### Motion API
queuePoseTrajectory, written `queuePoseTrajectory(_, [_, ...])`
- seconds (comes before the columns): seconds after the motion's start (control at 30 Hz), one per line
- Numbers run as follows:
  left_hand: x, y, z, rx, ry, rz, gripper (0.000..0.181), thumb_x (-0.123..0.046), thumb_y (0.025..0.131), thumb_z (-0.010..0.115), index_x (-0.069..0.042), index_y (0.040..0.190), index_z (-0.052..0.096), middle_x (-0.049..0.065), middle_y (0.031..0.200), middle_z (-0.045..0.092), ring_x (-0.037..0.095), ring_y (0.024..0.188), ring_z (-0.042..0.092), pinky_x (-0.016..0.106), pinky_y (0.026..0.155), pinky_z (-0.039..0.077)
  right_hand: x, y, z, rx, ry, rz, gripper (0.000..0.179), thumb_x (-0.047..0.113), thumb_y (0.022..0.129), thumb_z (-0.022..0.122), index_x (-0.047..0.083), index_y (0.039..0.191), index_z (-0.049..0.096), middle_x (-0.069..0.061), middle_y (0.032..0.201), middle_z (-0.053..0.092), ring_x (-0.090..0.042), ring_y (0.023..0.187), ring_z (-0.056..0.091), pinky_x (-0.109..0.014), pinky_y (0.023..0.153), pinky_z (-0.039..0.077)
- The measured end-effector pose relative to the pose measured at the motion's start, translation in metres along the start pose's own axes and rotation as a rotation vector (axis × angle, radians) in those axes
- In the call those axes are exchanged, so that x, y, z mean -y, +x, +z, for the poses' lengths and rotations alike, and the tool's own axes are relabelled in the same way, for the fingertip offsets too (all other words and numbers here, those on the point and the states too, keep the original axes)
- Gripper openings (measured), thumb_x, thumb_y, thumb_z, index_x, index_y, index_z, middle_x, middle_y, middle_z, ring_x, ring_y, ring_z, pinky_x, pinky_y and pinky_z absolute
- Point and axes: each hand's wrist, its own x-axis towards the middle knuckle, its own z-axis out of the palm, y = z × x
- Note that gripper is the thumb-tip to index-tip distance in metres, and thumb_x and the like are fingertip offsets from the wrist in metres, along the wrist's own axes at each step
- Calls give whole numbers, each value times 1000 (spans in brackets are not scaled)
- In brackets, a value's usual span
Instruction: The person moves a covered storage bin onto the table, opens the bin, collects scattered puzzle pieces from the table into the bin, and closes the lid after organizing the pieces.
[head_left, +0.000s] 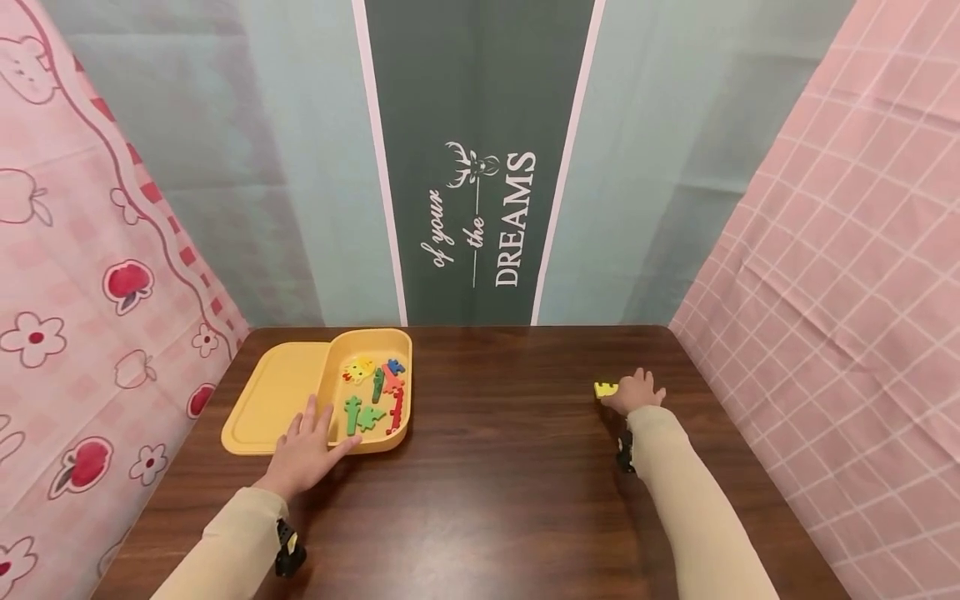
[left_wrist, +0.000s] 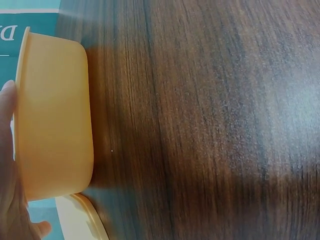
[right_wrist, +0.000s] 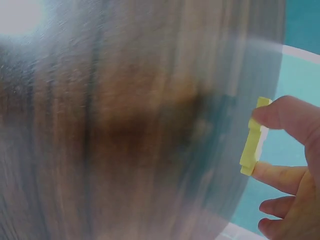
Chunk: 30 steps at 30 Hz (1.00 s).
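Note:
Over the right side of the table, my right hand [head_left: 633, 393] pinches a small yellow puzzle piece [right_wrist: 254, 137] between thumb and finger. My left hand [head_left: 303, 450] lies with spread, mostly straight fingers at the near left corner of the yellow box [head_left: 408, 408], touching its rim. Inside the box are several flat pieces: a yellow animal-shaped one [head_left: 358, 370], green ones [head_left: 352, 415], red ones [head_left: 396, 412] and a blue one [head_left: 396, 366]. The left wrist view shows the box's outer side wall, with fingers along its rim.
A yellow lid [head_left: 273, 400] lies left of the box, overlapping its side. The dark wooden table [head_left: 480, 500] meets a green curtain [head_left: 480, 100] at the back. Pink cloths [head_left: 840, 250] hang along both sides.

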Motion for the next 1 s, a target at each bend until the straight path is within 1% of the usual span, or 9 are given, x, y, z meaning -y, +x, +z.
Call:
queuePoseTrajectory(0.13, [-1,3,-2,-2,-3,3,98,-71,84,37,4,145,23,29,151,-1,56,129,11,73,94,13,11,-2,-8,-34,-6,-45,55,35,79,62,-15,103,59,-40,136,24,-52,130,12,-72,95,14])
queuePoseTrajectory(0.3, [2,0,-2,8,-7,-5,98,-71,84,38,4,145,23,29,150,-1,57,128,11,73,94,13,20,-8,-6,-33,-6,-110,50,37,79,62,-10,95,64,-40,136,26,-52,130,14,-73,94,15])
queuePoseTrajectory(0.37, [3,-1,-1,10,-8,-1,98,-72,84,38,4,145,23,30,150,-1,57,128,12,73,93,14,20,-10,-5,-34,-6,-123,49,37,79,62,-10,95,64,-40,137,25,-53,130,14,-73,93,15])
queuePoseTrajectory(0.5, [2,-2,3,-2,-21,9,98,-71,84,38,3,145,23,29,151,0,57,128,13,73,93,14,19,-10,-9,-64,7,-145,50,37,80,63,-10,96,65,-40,137,26,-53,130,14,-74,92,15])
queuePoseTrajectory(0.67, [0,-3,3,13,-23,-12,96,-70,84,40,2,145,24,28,151,-1,57,128,13,73,94,14,23,-2,-12,-52,28,-179,55,38,82,62,-11,106,63,-38,141,22,-52,132,12,-74,94,13])
queuePoseTrajectory(0.8, [-1,-1,1,4,-25,-19,95,-69,85,41,2,145,25,28,151,0,56,128,13,72,94,14,38,2,-16,-79,45,-226,55,36,81,63,-11,109,62,-37,142,22,-50,133,13,-71,95,15])
queuePoseTrajectory(0.9, [-1,-1,0,10,-25,-22,95,-69,85,41,2,145,24,28,151,-1,57,128,13,72,95,14,50,-2,-21,-90,46,-257,52,36,80,64,-10,105,64,-38,141,24,-51,132,16,-70,95,19])
queuePoseTrajectory(1.0, [-2,0,-1,14,-31,-17,95,-69,84,41,2,145,24,28,151,-1,57,128,13,71,96,14,58,-5,-24,-97,34,-266,50,35,80,65,-9,102,66,-37,141,25,-50,133,17,-69,96,21])
